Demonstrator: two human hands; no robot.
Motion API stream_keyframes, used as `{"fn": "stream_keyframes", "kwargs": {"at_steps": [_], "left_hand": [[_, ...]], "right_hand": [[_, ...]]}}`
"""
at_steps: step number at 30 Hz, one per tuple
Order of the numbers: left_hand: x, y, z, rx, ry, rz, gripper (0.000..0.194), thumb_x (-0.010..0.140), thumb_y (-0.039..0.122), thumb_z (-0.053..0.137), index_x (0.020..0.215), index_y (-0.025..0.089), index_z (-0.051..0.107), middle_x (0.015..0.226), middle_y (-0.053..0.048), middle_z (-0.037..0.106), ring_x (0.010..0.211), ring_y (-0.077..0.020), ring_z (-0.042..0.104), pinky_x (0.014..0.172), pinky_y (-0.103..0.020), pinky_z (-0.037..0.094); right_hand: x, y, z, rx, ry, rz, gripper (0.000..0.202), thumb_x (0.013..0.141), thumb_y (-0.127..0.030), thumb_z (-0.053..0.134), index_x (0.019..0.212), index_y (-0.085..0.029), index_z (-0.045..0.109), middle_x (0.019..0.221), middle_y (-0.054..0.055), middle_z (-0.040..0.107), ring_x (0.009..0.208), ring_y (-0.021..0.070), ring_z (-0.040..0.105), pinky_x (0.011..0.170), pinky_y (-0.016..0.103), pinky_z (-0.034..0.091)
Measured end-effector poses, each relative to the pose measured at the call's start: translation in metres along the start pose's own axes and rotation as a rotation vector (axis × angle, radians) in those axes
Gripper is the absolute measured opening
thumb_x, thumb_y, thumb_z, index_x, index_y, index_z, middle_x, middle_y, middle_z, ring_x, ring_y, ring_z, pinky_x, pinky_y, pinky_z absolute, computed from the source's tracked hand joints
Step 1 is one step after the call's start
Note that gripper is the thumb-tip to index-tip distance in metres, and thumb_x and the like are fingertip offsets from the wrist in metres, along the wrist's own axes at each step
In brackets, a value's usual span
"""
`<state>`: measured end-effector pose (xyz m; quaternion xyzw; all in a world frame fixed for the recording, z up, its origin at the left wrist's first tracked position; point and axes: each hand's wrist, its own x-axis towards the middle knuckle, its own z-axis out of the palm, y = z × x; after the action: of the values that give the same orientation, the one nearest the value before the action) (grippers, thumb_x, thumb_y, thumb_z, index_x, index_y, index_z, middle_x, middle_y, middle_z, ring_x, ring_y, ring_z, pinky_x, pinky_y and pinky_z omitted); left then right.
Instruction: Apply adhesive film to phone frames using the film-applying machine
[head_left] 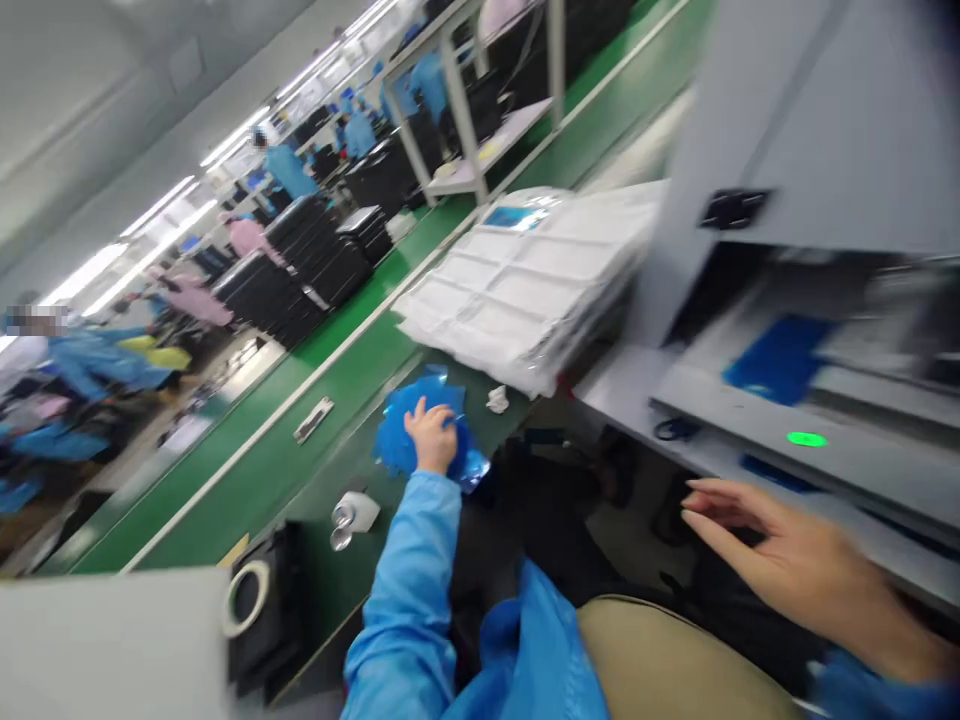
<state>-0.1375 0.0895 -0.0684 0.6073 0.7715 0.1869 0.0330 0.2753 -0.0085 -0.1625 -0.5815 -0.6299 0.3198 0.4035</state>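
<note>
Head camera, forward and down, tilted and partly blurred: the left hand [435,435], in a blue sleeve [412,560], lies over a loose pile of blue film [397,435] on the green bench [480,370]. Its fingers are bent and partly spread on top of the pile; whether they pinch a sheet cannot be determined. The right hand [795,565] is in the air at the right, thumb and fingertips apart with a narrow gap between them, in front of the grey machine [802,130] and below its green light [807,439]. A separate blue sheet [780,360] lies on the machine's bed, above and to the left of that light. Beyond the pile, a stack of white trays [510,280] in clear plastic stands beside the machine, with a shiny blue piece [514,217] on its upper surface. A crumpled white scrap [497,400] sits just right of the pile. A small flat item [313,420], too blurred to identify, lies to the left. Nearer the person are a white roll [360,513] and a tape ring [246,598] against a black box [274,615]. Co-workers in blue [289,172] and pink clothing are at the background benches, well apart.
</note>
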Motion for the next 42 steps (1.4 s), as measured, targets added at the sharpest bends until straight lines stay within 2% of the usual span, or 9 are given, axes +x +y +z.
{"fn": "stream_keyframes", "kwargs": {"at_steps": [6,11,13,17,22,25,32,37,42], "left_hand": [[0.032,-0.028,-0.011,-0.049,0.160,0.001,0.020,0.089,0.030,0.060,0.083,0.022,0.077,0.102,-0.014,0.078,0.112,-0.0377,0.073,0.111,-0.056,0.052],[0.056,-0.044,-0.016,-0.021,0.672,0.106,0.024,0.090,0.048,0.063,0.093,0.029,0.077,0.106,-0.006,0.078,0.112,-0.0311,0.074,0.114,-0.050,0.053],[0.059,-0.047,-0.009,0.035,0.579,0.220,0.021,0.088,0.045,0.063,0.090,0.030,0.077,0.112,-0.005,0.080,0.120,-0.0319,0.074,0.119,-0.052,0.049],[0.057,-0.054,0.012,0.185,0.081,0.228,0.018,0.087,0.032,0.059,0.088,0.030,0.077,0.122,-0.004,0.084,0.142,-0.0367,0.064,0.124,-0.058,0.043],[0.049,-0.050,0.000,0.318,-0.271,0.135,0.039,0.084,0.037,0.068,0.121,0.029,0.077,0.151,-0.004,0.072,0.160,-0.0416,0.045,0.131,-0.064,0.031],[0.040,-0.027,-0.021,0.248,-0.289,0.179,0.049,0.086,0.045,0.071,0.131,0.025,0.074,0.156,-0.010,0.068,0.158,-0.0382,0.049,0.132,-0.058,0.034],[0.050,0.061,-0.030,-0.187,0.080,0.345,0.026,0.092,0.029,0.070,0.115,0.020,0.077,0.130,-0.015,0.078,0.129,-0.0314,0.070,0.121,-0.046,0.049],[0.104,0.131,-0.013,-0.187,-0.026,0.346,0.022,0.092,0.022,0.077,0.113,0.019,0.078,0.132,-0.016,0.078,0.136,-0.0321,0.066,0.128,-0.048,0.038],[0.187,0.203,0.018,-0.080,-0.149,0.320,0.019,0.093,0.027,0.080,0.109,0.017,0.078,0.132,-0.020,0.077,0.135,-0.0334,0.067,0.124,-0.047,0.040]], "right_hand": [[0.045,0.004,-0.050,-0.013,0.102,0.135,0.029,0.086,-0.048,0.067,0.103,-0.026,0.074,0.092,0.006,0.083,0.078,0.0251,0.080,0.082,0.041,0.068],[0.080,0.028,-0.121,-0.200,0.468,0.295,0.033,0.080,-0.050,0.067,0.099,-0.025,0.073,0.101,0.010,0.083,0.085,0.0276,0.078,0.086,0.044,0.063],[0.090,0.040,-0.147,-0.214,0.580,0.367,0.033,0.079,-0.050,0.068,0.098,-0.023,0.073,0.102,0.011,0.082,0.084,0.0272,0.076,0.085,0.043,0.061],[0.098,0.059,-0.182,-0.229,0.633,0.450,0.031,0.081,-0.049,0.072,0.096,-0.022,0.072,0.105,0.014,0.081,0.084,0.0246,0.074,0.082,0.039,0.056],[0.084,0.068,-0.178,-0.183,0.562,0.460,0.034,0.083,-0.052,0.073,0.099,-0.023,0.073,0.107,0.014,0.082,0.086,0.0227,0.076,0.084,0.037,0.055],[0.072,0.073,-0.150,-0.127,0.489,0.456,0.029,0.079,-0.049,0.073,0.096,-0.025,0.073,0.102,0.013,0.083,0.083,0.0257,0.077,0.085,0.041,0.056],[0.049,0.125,-0.097,-0.342,0.297,0.014,0.015,0.079,-0.046,0.066,0.084,-0.032,0.072,0.102,0.018,0.081,0.106,0.0394,0.075,0.102,0.054,0.056],[0.044,0.170,-0.097,-0.353,0.319,-0.209,0.014,0.079,-0.045,0.069,0.087,-0.037,0.078,0.106,0.017,0.081,0.102,0.0415,0.077,0.103,0.059,0.057],[0.049,0.192,-0.096,-0.215,0.397,-0.091,0.017,0.069,-0.047,0.079,0.085,-0.045,0.079,0.099,0.007,0.084,0.089,0.0379,0.080,0.084,0.057,0.063]]}}
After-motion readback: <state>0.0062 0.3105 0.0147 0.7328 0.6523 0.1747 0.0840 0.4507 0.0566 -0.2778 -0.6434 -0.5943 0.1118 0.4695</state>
